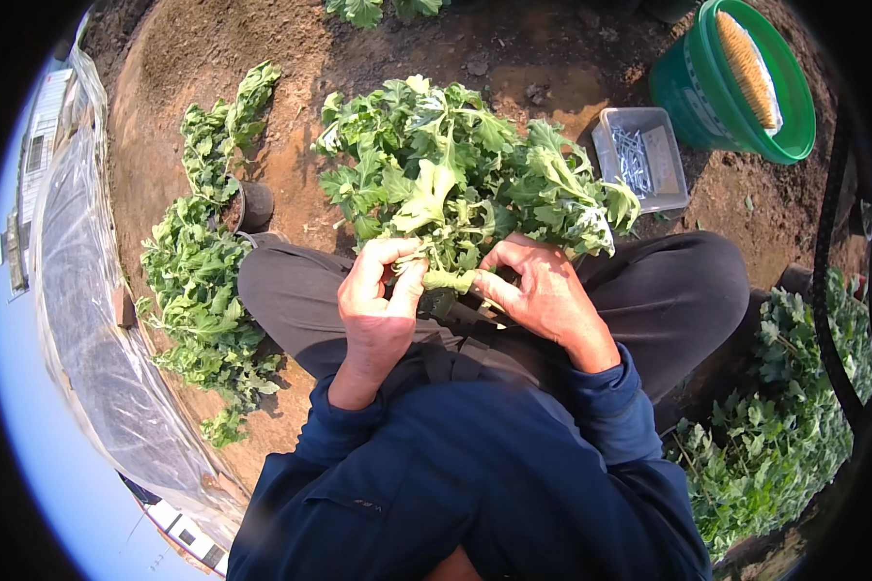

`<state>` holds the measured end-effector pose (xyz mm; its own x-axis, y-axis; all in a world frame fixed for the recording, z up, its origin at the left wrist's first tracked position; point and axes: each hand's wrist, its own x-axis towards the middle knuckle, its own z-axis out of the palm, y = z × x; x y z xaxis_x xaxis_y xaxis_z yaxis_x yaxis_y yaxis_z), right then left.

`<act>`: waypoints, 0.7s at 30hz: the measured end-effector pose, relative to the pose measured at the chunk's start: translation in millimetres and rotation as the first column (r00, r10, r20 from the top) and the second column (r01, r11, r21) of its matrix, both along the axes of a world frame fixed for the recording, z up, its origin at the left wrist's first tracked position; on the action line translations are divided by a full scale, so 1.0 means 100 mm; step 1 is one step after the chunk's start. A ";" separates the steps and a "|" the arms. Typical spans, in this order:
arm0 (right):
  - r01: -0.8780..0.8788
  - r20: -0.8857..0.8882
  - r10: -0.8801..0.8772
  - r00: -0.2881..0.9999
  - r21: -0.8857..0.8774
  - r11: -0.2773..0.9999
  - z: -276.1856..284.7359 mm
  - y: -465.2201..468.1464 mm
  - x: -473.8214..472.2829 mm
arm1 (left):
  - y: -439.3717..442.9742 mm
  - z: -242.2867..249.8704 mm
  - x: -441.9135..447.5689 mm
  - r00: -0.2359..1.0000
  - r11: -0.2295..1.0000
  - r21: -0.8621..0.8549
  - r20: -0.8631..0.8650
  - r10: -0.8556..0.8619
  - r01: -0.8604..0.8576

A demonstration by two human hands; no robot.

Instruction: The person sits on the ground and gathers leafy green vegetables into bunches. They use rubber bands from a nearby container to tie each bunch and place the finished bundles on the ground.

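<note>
A bushy green plant with lobed leaves (436, 167), chrysanthemum-like, stands between my bent knees. At its near side my left hand (379, 294) pinches a leafy shoot between thumb and fingers. A pale leaf (449, 280) stretches across from there, its right end pinched by my right hand (541, 287). Both hands are low over my lap, with a small gap between them. Foliage hides the stems, and the plant's base is mostly covered.
At the upper right a clear plastic box (676, 192) holds many small metal pieces. Beside it, a green bucket (687, 102) contains a bundle of thin sticks (745, 69). Leafy plants (200, 290) and a dark pot (256, 206) line the left; more foliage (763, 450) grows right. Plastic sheeting (94, 290) lies far left.
</note>
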<state>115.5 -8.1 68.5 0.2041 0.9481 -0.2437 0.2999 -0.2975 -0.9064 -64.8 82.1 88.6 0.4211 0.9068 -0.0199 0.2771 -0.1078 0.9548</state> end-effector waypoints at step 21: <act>0.316 0.000 -0.321 0.947 -0.186 0.930 -0.43 0.33 -0.23 | -0.04 -0.03 0.01 1.000 1.000 0.006 -0.021 -0.012 0.012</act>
